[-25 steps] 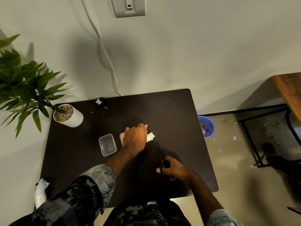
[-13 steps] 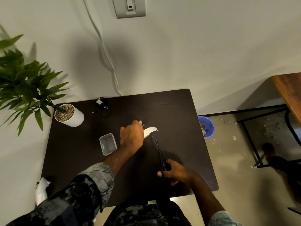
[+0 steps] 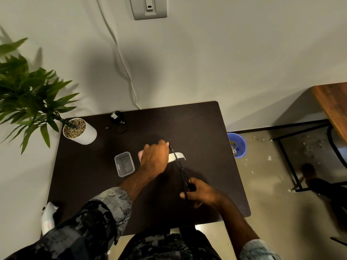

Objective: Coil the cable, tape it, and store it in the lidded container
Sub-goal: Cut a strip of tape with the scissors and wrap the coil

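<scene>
My left hand (image 3: 155, 157) is closed over a roll of white tape, and a strip of tape (image 3: 178, 156) sticks out to its right above the dark table (image 3: 206, 128). My right hand (image 3: 200, 191) grips black scissors (image 3: 180, 166) whose blades cross the strip. A clear container (image 3: 124, 164) stands open just left of my left hand. Its pink lid (image 3: 140, 154) peeks out from under that hand. A black coiled cable (image 3: 117, 119) lies near the table's far edge.
A potted plant in a white pot (image 3: 80, 131) stands at the table's far left corner. A blue bin (image 3: 237, 145) sits on the floor to the right, beside a wooden table (image 3: 332, 104) on black legs. A white cord (image 3: 120, 59) runs down the wall.
My left hand lifted with the tape roll and came back down toward the lid, and more white strip shows. The scissors stay at the strip, their blades now across it.
</scene>
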`<state>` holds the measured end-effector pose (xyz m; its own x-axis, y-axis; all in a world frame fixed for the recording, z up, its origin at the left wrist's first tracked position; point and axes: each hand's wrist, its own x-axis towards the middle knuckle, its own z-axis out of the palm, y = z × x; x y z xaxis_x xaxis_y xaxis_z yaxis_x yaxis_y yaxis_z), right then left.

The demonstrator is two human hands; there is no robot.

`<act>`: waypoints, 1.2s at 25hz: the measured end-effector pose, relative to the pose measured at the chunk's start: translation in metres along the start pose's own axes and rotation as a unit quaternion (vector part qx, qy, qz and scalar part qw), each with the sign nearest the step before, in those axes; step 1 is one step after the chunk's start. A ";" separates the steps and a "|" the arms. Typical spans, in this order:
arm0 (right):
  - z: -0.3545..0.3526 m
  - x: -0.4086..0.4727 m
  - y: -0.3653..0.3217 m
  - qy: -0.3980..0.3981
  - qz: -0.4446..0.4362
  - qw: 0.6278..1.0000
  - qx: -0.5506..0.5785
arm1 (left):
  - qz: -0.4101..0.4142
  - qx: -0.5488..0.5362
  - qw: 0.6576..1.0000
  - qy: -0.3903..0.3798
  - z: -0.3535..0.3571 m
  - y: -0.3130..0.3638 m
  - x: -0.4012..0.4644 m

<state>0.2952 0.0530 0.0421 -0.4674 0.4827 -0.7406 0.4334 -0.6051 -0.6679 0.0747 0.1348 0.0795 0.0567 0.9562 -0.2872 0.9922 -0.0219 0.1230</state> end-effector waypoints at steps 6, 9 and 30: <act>0.002 0.000 0.007 0.030 -0.026 0.999 0.012 | 0.000 -0.018 1.000 0.011 0.001 0.006 -0.003; 0.002 0.003 0.010 0.054 -0.017 0.998 0.018 | 0.012 -0.014 1.000 0.003 0.001 0.008 -0.003; -0.027 0.029 0.035 0.262 0.157 0.914 -0.266 | 0.010 0.007 0.998 -0.057 0.019 0.019 0.013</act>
<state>0.3175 0.0626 -0.0043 0.1184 0.6595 -0.7423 0.8616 -0.4399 -0.2533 0.0960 0.1408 0.0598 0.0881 0.9161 -0.3912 0.9922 -0.0459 0.1160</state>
